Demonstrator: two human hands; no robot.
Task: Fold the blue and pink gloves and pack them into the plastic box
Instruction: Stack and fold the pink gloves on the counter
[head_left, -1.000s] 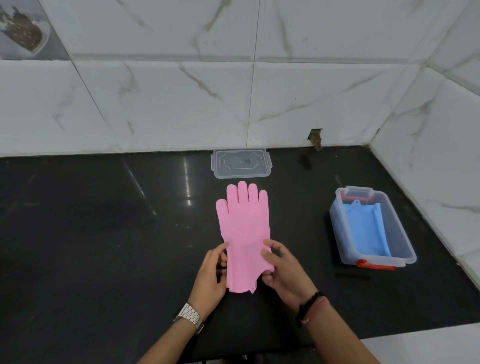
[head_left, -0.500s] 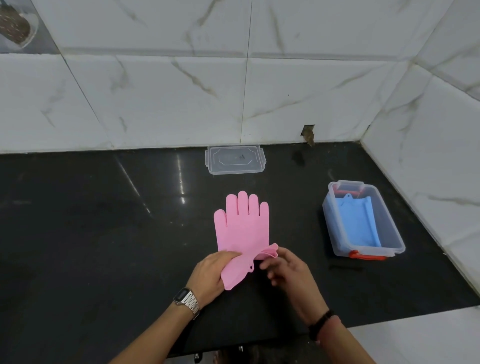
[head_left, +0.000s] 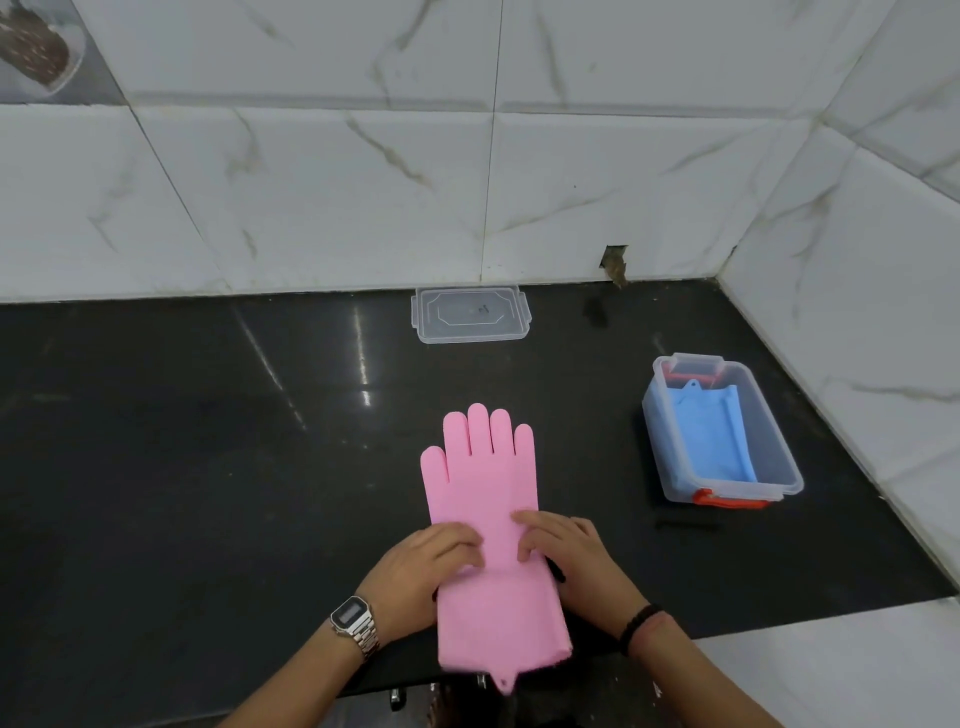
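pink glove (head_left: 483, 499) lies flat on the black counter (head_left: 182, 467), long axis running straight away from the person, fingertips toward the tiled wall, cuff end hanging just past the near counter edge. both hands are on its middle: left hand (head_left: 426, 566) flat, fingers together, pressing the left half; right hand (head_left: 566, 545) with fingers curled down onto the right half, nothing pinched that i can see. so the glove sits directly between and under them, neither hand nearer. the fold, i'd judge, turns on that axis: one end brought over the other along the glove's length, pressed where the hands are. the plastic box (head_left: 769, 457) waits well off to the right, blue glove (head_left: 711, 441) already inside, so the right hand is the nearer one for the drop. clear lid (head_left: 470, 314) lies by the wall.
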